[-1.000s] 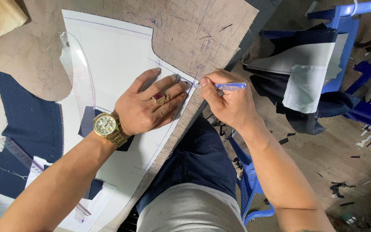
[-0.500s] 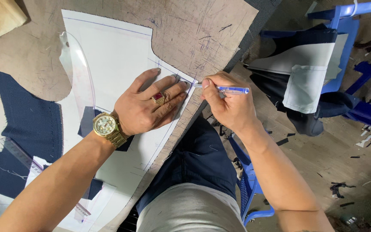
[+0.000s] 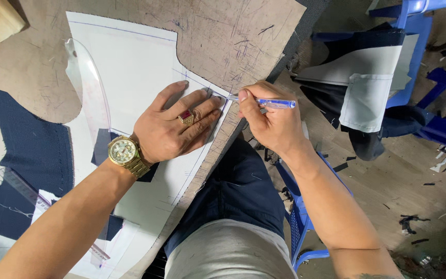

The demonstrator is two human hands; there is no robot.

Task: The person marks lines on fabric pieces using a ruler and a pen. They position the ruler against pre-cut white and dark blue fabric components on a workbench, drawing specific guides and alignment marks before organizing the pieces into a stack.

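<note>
My left hand [image 3: 174, 124] lies flat, fingers spread, pressing a clear curved ruler [image 3: 86, 88] onto a white paper pattern [image 3: 130, 62] on the worn wooden table [image 3: 233, 36]. A gold watch and a ring with a red stone are on that hand. My right hand [image 3: 269, 119] grips a blue pen [image 3: 272, 104], its tip touching the paper's right edge just beyond my left fingertips. Blue lines run along the paper's edges.
Dark navy fabric pieces [image 3: 32, 150] lie on the table at left, with a clear straight ruler [image 3: 24, 188] over them. A blue plastic chair [image 3: 419, 31] holding dark and grey cloth stands at the right. Another blue stool [image 3: 300, 222] sits by my legs. Scraps litter the floor.
The pen tip has shifted slightly along the paper's edge near my left fingertips. My left hand has stayed pressed in place.
</note>
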